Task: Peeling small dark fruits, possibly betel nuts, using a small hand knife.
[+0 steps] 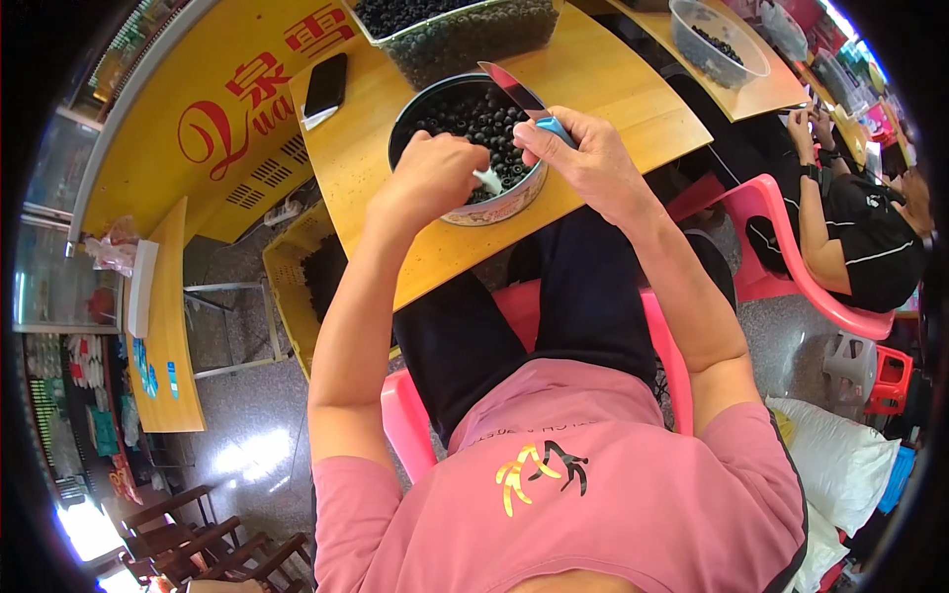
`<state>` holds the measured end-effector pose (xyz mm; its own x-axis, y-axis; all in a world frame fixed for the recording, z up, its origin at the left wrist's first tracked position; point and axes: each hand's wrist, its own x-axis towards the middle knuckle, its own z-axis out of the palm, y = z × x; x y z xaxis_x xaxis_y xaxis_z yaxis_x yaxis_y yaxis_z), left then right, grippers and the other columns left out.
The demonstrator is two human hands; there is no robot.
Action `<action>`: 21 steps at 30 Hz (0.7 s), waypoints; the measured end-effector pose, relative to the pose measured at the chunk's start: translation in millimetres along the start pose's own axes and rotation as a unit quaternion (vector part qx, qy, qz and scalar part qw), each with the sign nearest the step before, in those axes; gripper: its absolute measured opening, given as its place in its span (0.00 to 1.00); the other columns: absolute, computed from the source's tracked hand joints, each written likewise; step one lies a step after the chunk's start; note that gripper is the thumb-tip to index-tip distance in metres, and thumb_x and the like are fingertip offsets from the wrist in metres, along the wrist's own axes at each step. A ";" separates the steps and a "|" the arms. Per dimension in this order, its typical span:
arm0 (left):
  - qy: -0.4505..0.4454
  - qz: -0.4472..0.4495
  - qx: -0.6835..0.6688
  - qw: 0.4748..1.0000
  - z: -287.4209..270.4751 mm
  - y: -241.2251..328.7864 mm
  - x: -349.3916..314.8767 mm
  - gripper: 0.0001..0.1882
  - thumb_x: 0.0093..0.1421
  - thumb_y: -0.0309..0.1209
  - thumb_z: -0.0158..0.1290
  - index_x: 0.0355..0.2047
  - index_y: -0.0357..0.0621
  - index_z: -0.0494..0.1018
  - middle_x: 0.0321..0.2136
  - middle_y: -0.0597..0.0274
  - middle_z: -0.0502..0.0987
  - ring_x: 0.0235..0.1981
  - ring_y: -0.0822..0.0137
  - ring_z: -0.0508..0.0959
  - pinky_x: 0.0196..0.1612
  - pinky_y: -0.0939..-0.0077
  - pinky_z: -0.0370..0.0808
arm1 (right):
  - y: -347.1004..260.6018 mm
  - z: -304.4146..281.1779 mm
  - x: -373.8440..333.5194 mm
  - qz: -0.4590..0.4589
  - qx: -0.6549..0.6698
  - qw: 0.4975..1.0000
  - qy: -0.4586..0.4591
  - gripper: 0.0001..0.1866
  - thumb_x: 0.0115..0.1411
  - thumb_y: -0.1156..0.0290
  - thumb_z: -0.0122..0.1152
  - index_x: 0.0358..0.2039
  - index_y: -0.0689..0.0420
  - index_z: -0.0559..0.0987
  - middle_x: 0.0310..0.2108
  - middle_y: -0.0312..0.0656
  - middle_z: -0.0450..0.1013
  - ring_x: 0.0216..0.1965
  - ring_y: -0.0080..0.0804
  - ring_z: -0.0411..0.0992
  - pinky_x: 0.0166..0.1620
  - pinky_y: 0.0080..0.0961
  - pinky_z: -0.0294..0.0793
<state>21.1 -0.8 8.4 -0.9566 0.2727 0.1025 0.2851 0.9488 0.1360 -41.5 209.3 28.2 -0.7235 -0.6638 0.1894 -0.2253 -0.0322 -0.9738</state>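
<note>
Held a blue-handled knife point(524, 99) in the right grip point(591, 156), closed around the handle, with the blade pointing away over a round tub point(499, 210) of small dark pieces point(484, 117). Had the left grip point(437, 166) in that tub with fingers curled, but could not tell whether pinching anything. Had the tub near the edge of the wooden surface point(628, 109), beside a clear rectangular container point(470, 51).

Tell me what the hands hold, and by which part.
Right hand: the knife, by its blue handle. Left hand, at the tub: I can't tell whether it grips anything.
</note>
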 end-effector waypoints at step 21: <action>0.268 -0.094 -0.426 0.859 -18.4 45.2 -27.7 0.11 0.54 0.20 0.60 0.38 0.38 0.73 0.27 0.68 0.72 0.27 0.78 0.72 0.30 0.83 0.69 | 2.3 26.7 3.0 0.015 0.048 0.999 -0.013 0.13 0.60 0.64 0.66 0.37 0.61 0.79 0.31 0.30 0.73 0.35 0.15 0.70 0.41 0.15 0.70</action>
<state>61.6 31.6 29.8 -0.8908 -0.2012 0.4075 0.2875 0.4451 0.8481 -26.7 187.3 23.1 -0.7112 -0.6851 0.1573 -0.1390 -0.0823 -0.9869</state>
